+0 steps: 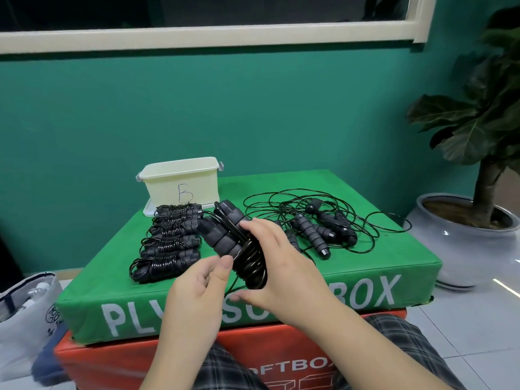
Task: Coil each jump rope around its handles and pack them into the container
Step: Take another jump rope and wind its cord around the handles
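Right grip (278,260) wrapped over a half-wound jump rope (230,237), held above the green box (365,257); left grip (208,277) pinching the cord by thumb and fingers. Four coiled ropes (168,243) lined up beside the container (183,178), none seen packed. Loose ropes (318,220) tangled to the right, yet to coil. Both wrists raised, palms facing inward.

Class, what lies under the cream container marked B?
Its lid lies under the container, one corner showing on the green plyo box. Coiled ropes hide the rest.
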A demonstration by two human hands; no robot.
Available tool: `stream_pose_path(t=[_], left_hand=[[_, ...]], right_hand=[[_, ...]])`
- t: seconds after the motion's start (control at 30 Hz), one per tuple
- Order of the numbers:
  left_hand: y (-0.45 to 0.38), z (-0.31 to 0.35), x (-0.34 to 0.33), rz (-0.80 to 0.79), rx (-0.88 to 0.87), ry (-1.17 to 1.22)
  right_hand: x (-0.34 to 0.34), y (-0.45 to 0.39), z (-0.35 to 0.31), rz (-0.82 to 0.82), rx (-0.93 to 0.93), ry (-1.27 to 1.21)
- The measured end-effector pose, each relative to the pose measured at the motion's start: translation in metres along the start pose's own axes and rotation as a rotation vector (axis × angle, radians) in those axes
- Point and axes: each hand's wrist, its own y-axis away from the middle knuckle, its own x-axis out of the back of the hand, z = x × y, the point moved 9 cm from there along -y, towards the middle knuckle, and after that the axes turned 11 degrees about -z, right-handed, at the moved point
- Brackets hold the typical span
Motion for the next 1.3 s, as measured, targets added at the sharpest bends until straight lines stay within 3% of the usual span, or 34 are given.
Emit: stream_pose_path(t=[0.23, 0.43, 0.83, 1.0, 1.17, 1.3], left_hand=[[-0.004, -0.003, -0.005, -0.034, 0.023, 0.005], [-0.007, -0.015, 0.002, -0.066, -0.015, -0.05], [-0.011, -0.03, 0.005, -0.362, 0.064, 0.073], [-0.013, -0.036, 0.007, -0.302, 0.09, 0.093], [-0.011, -0.03, 0.002, -0.236, 0.109, 0.274], [-0.01, -0.017, 0.001, -0.267, -0.015, 0.107]], right_hand=[[0.007, 0.003, -0.003, 0.244, 0.029, 0.117], [0.006, 0.006, 0.004, 0.253, -0.004, 0.068], [0.018, 0.005, 0.021, 0.243, -0.083, 0.101], [0.019, 0.005, 0.014, 0.229, -0.057, 0.036], [0.019, 0.006, 0.016, 0.211, -0.067, 0.003], [0.017, 0.006, 0.015, 0.193, -0.077, 0.008]])
